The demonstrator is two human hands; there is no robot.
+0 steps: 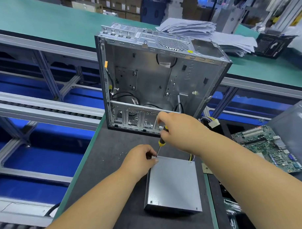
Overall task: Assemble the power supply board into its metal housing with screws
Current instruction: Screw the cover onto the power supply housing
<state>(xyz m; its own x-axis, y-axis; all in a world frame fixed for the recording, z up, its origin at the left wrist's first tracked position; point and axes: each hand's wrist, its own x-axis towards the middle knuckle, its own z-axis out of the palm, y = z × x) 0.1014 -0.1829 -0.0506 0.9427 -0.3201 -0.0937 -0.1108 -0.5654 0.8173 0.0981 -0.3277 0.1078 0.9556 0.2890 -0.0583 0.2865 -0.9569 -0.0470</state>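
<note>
A closed grey metal power supply housing (173, 183) lies flat on the dark mat in front of me. My right hand (178, 128) grips a yellow-and-black screwdriver (161, 142), whose tip points down at the housing's far left corner. My left hand (139, 159) rests at that same corner, fingers pinched beside the tip; a screw there is too small to make out. Coloured wires (191, 157) come out from the housing's far edge. Several loose screws (121, 154) lie on the mat to the left.
An open computer case (156, 80) stands upright just behind the housing. A green motherboard (269, 148) lies at the right, with a white connector (214, 124) near it. Stacked papers (212, 33) sit on the green bench behind. A conveyor frame runs along the left.
</note>
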